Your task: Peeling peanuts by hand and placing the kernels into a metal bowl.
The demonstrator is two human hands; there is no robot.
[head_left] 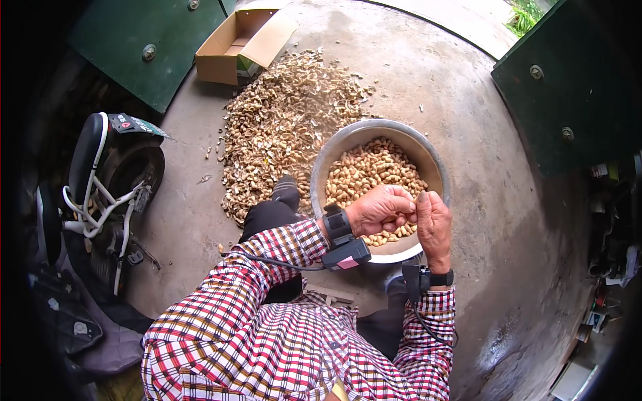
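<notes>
The left hand (374,210) hung over the metal basin (428,157), right hand (433,226) at its rim, presumably so spills landed among the in-shell peanuts (368,166) inside. Fingers (397,192) were curled; I could not confirm a grip.

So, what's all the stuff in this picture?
Bowl: one, silver, below hands
Peanuts: uncountable, tan, in bowl
Shell heap: one, tan, left of bowl
Cardboard box: one, brown, beyond heap
Panels: two, green, upper left and right
Bike: one, black and white, left
Quilted cover: one, dark, lower left
Plants: uncountable, green, top right
Clutter: uncountable, mixed, right edge
Floor: one, grey, underneath
Wrist devices: two, black, on wrists
Sleeves: two, red-checked, on arms
Footwear: one, dark, by heap
Left hand: one, bare, over bowl
Right hand: one, bare, over bowl's rim
</notes>
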